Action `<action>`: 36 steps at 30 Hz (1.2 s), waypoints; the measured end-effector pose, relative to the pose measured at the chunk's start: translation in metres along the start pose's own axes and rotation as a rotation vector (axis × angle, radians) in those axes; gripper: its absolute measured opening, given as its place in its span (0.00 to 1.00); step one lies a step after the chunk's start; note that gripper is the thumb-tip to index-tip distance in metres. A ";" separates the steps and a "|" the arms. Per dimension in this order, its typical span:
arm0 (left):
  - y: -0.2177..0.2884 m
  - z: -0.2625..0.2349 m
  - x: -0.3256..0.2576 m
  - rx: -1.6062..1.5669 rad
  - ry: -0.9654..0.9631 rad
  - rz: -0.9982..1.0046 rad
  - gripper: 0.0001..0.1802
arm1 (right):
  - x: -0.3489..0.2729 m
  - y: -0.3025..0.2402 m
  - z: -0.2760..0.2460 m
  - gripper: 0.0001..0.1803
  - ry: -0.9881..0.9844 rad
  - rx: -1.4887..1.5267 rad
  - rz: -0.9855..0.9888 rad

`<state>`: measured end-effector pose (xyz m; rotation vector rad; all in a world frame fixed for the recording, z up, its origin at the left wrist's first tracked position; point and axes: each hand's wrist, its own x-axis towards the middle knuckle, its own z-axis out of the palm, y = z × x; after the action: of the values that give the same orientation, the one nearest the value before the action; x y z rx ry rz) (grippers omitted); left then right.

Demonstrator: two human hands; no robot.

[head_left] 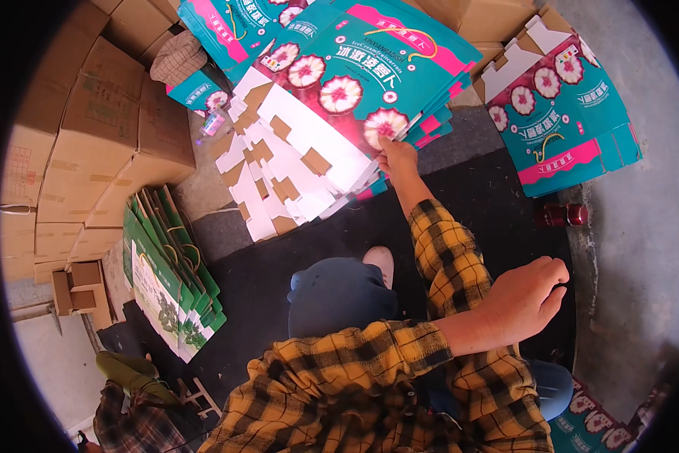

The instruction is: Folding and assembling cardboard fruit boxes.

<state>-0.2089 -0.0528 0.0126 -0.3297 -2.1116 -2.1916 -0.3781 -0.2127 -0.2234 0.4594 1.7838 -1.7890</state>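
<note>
My right hand (396,155) reaches forward and pinches the near edge of the top flat teal carton (370,68), printed with pink and white flowers, on a tall fanned stack. Beside that stack, more flat cartons lie white side up (302,162) with brown tabs showing. My left hand (524,298) crosses my body to the right and hovers over the black mat (490,189), fingers loosely curled with nothing in them. Both arms wear yellow and black plaid sleeves. My knee in blue jeans (339,294) and a pale shoe (379,259) sit below the stack.
Another pile of flat teal cartons (558,113) lies at the upper right, with a dark red bottle (562,215) on its side below it. Brown cardboard boxes (90,136) are stacked on the left. Green paper bags (169,279) stand in a row. A checked cap (177,57) rests on the boxes.
</note>
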 end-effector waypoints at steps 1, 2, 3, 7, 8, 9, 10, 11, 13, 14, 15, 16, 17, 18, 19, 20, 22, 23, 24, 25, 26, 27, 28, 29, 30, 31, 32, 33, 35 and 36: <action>0.000 0.000 0.000 -0.007 0.016 0.012 0.10 | -0.001 -0.002 0.000 0.19 0.002 -0.001 -0.004; 0.000 -0.001 0.001 -0.009 0.013 0.018 0.10 | -0.002 -0.005 0.000 0.16 -0.031 0.004 -0.020; -0.001 -0.003 0.000 -0.003 0.042 0.019 0.10 | -0.010 -0.008 0.004 0.14 -0.070 0.008 -0.029; -0.002 -0.015 -0.001 0.039 0.117 0.064 0.08 | -0.027 -0.029 0.001 0.12 -0.052 0.223 -0.180; 0.001 -0.016 0.001 0.074 0.137 0.101 0.09 | -0.018 -0.040 -0.019 0.11 -0.009 0.145 -0.351; 0.001 -0.021 0.002 0.073 0.165 0.142 0.09 | -0.015 -0.049 -0.040 0.11 0.030 0.062 -0.512; 0.003 -0.025 0.002 0.089 0.172 0.137 0.08 | -0.014 -0.059 -0.067 0.10 0.086 -0.007 -0.612; 0.005 -0.033 0.000 0.108 0.180 0.129 0.08 | -0.018 -0.073 -0.095 0.10 0.140 -0.074 -0.708; 0.010 -0.049 -0.002 0.219 0.237 0.138 0.09 | -0.043 -0.110 -0.167 0.10 0.227 -0.313 -0.795; 0.015 -0.070 -0.010 0.297 0.281 0.054 0.10 | -0.059 -0.117 -0.174 0.11 0.180 -0.222 -0.752; 0.024 -0.082 -0.010 0.333 0.297 0.002 0.11 | -0.075 -0.133 -0.209 0.11 0.186 -0.153 -0.731; 0.029 -0.095 -0.010 0.431 0.347 0.072 0.12 | -0.092 -0.148 -0.249 0.11 0.176 -0.124 -0.762; 0.026 -0.107 -0.010 0.519 0.397 0.139 0.13 | -0.110 -0.160 -0.290 0.10 0.173 -0.101 -0.790; 0.027 -0.126 -0.016 0.660 0.399 0.210 0.15 | -0.132 -0.169 -0.318 0.11 0.139 -0.059 -0.736; 0.026 -0.143 -0.023 0.793 0.399 0.283 0.17 | -0.159 -0.178 -0.347 0.11 0.111 -0.021 -0.683; 0.027 -0.157 -0.030 0.927 0.356 0.258 0.21 | -0.185 -0.188 -0.376 0.14 0.059 -0.033 -0.648; 0.037 -0.170 -0.048 1.137 0.224 0.197 0.28 | -0.238 -0.199 -0.396 0.15 0.080 -0.035 -0.638; 0.042 -0.165 -0.060 1.196 0.125 0.163 0.33 | -0.263 -0.201 -0.408 0.16 0.097 -0.049 -0.609; 0.046 -0.154 -0.067 1.208 -0.036 0.118 0.41 | -0.282 -0.202 -0.422 0.17 0.099 -0.089 -0.626; 0.047 -0.136 -0.070 1.200 -0.053 0.138 0.41 | -0.297 -0.200 -0.438 0.17 0.124 -0.083 -0.633; 0.045 -0.114 -0.072 1.175 -0.142 0.121 0.43 | -0.312 -0.199 -0.454 0.17 0.111 -0.114 -0.609; 0.043 -0.094 -0.075 1.155 -0.226 0.099 0.46 | -0.325 -0.199 -0.468 0.17 0.090 -0.146 -0.585; 0.037 -0.076 -0.072 1.155 -0.253 0.253 0.48 | -0.336 -0.204 -0.481 0.17 0.109 -0.141 -0.604; 0.031 -0.058 -0.069 1.150 -0.278 0.406 0.50 | -0.347 -0.209 -0.493 0.17 0.096 -0.125 -0.570; 0.027 -0.038 -0.076 1.069 -0.295 0.508 0.52 | -0.356 -0.201 -0.505 0.17 0.080 -0.104 -0.514; 0.020 -0.028 -0.080 1.185 -0.338 0.616 0.45 | -0.367 -0.201 -0.506 0.17 0.087 -0.098 -0.520; 0.013 -0.021 -0.084 1.202 -0.328 0.705 0.40 | -0.378 -0.200 -0.507 0.17 0.122 -0.104 -0.490; 0.015 -0.011 -0.085 1.213 -0.318 0.801 0.35 | -0.390 -0.200 -0.510 0.17 0.162 -0.110 -0.461; 0.017 0.007 -0.093 1.181 -0.311 0.841 0.33 | -0.408 -0.198 -0.516 0.17 0.195 -0.137 -0.435; 0.021 0.016 -0.096 1.151 -0.297 0.869 0.30 | -0.420 -0.193 -0.516 0.18 0.134 0.006 -0.427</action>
<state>-0.1096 -0.0463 0.0134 -1.1514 -2.2809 -0.3703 -0.2437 0.3500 0.1572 0.2118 2.0900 -2.0881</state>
